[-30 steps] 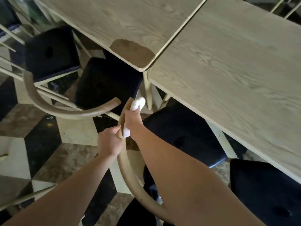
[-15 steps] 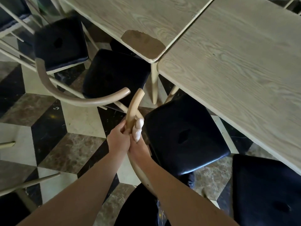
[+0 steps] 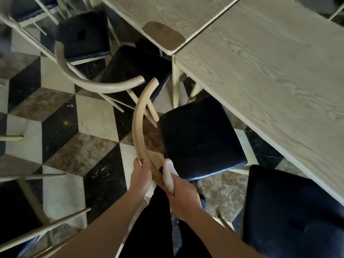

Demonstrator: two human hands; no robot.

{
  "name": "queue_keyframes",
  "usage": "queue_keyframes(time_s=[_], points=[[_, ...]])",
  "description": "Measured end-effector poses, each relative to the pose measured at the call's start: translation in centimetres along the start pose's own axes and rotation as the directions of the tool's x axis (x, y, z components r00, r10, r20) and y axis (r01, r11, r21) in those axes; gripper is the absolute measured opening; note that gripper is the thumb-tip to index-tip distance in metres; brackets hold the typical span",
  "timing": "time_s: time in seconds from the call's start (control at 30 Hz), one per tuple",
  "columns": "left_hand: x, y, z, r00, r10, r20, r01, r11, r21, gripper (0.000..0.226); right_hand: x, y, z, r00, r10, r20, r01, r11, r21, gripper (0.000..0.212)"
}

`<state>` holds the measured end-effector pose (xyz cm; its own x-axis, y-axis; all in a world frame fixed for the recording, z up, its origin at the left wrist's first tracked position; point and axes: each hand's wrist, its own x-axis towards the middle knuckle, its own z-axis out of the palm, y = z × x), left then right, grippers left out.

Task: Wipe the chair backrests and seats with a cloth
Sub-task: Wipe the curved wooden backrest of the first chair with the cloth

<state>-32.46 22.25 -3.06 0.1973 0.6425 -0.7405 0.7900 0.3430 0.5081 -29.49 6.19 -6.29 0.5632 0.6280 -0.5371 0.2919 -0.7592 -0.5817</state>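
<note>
Head view showed your left hand (image 3: 140, 173) gripping the curved wooden backrest (image 3: 138, 116) of the nearest chair, fingers curled round the rail from its outer side. Your right hand (image 3: 179, 194) held the white cloth (image 3: 169, 174) pinched in curled fingers and pressed against the inner face of the same rail, just beside the left hand. The black seat (image 3: 201, 140) lay under the rail, near the cloth but untouched by it, with its far edge tucked beneath the pale wooden table (image 3: 270, 75).

Procedure for this step, as judged from that position:
- You were best served by keeping the left hand as the brace, so the chair could not swing.
- You needed the cloth wrapped round the rail, covering top and inner face together.
- You were advised to run one continuous stroke toward the free end (image 3: 153, 81), then treat the seat.
</note>
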Motion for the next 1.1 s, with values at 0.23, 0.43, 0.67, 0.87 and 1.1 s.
queue_keyframes(time_s=[0.23, 0.43, 0.67, 0.87, 1.1], points=[[0.7, 0.7, -1.7, 0.996, -0.033, 0.079, 0.034, 0.999, -0.003, 0.064, -2.4, 1.4, -0.1, 0.999, -0.007, -0.047, 0.000, 0.988, -0.152, 0.071], [4.3, 5.2, -4.8, 0.979, 0.149, 0.138, -0.145, 0.989, -0.037, 0.069, 0.5, -3.0, 0.9, 0.996, 0.061, -0.059, -0.061, 0.998, -0.002, 0.061], [9.7, 12.4, -6.3, 0.924, 0.369, 0.103, -0.379, 0.919, 0.106, 0.046, 10.7, -12.5, 0.5, 0.985, 0.134, -0.108, -0.083, 0.919, 0.384, 0.065], [13.7, 16.9, -6.3, 0.890, 0.411, 0.195, -0.445, 0.878, 0.180, 0.032, 22.1, -17.1, -3.3, 0.950, 0.302, -0.073, -0.102, 0.525, 0.845, 0.062], [15.8, 16.8, -6.2, 0.872, 0.447, 0.201, -0.485, 0.846, 0.222, 0.030, 29.7, -17.5, -8.5, 0.895, 0.415, -0.165, -0.069, 0.494, 0.867, 0.071]])
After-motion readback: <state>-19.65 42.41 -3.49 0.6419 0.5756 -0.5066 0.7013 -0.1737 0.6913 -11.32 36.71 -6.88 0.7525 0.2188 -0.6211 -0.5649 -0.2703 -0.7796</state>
